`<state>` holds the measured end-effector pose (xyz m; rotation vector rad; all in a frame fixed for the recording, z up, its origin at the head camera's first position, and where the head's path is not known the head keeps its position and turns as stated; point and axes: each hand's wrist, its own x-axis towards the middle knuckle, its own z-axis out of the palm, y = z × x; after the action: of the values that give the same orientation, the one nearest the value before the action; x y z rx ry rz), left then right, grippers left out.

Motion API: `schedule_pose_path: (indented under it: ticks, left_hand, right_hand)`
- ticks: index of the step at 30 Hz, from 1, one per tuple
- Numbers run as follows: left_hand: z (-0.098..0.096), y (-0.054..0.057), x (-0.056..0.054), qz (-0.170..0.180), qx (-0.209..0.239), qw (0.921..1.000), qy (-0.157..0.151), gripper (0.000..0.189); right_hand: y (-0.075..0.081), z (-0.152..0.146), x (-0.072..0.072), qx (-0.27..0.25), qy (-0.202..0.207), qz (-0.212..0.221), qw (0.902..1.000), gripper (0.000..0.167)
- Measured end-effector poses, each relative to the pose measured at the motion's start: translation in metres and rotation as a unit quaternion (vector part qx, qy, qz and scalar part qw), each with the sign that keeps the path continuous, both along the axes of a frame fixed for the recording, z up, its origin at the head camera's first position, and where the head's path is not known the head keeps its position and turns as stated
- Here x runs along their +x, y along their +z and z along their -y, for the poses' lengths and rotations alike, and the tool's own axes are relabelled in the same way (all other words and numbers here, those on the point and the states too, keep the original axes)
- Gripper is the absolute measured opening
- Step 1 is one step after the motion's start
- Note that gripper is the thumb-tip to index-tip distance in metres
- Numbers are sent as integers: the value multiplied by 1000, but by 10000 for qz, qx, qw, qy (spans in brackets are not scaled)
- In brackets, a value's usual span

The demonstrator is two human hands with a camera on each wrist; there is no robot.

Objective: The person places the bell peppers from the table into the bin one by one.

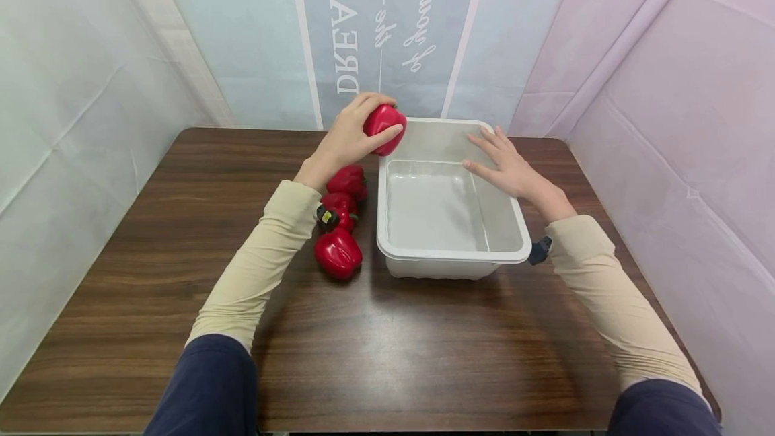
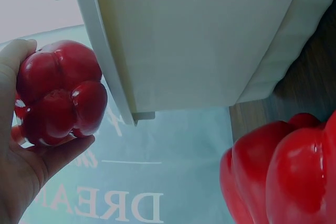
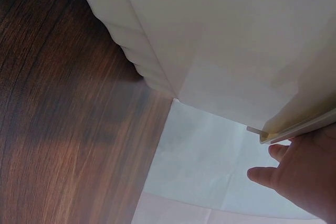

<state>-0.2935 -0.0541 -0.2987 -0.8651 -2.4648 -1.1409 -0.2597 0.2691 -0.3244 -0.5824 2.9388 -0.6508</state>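
My left hand (image 1: 357,133) grips a red bell pepper (image 1: 385,128), raised at the back left corner of a light grey plastic bin (image 1: 451,256). In the left wrist view, thumb and fingers wrap the held pepper beside the bin's rim. Three more red bell peppers lie in a row on the table left of the bin: a back one (image 1: 348,182), a middle one (image 1: 345,206) partly behind the wrist camera, and a front one (image 1: 338,254). Over the bin's right rim lies my right hand (image 1: 505,168), its fingers spread and holding nothing. The bin's visible floor is bare.
The dark wood table (image 1: 387,355) ends at a printed cloth backdrop (image 1: 254,39). Pale cloth walls stand on the left (image 1: 72,99) and right (image 1: 678,113). Small black wrist cameras sit below each hand.
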Motion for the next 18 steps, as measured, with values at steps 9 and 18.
schedule_pose_path:
  ticks: [9, 18]
  left_hand:
    - [-4, 2, 1, 6, -115, 9999, -29, 51]
    - [-12, 5, 3, -74, -149, 9998, -148, 48]
  right_hand:
    - [0, 1, 1, 10, -50, -12, 10000, 69]
    - [0, 2, 2, 13, -75, -36, 10000, 69]
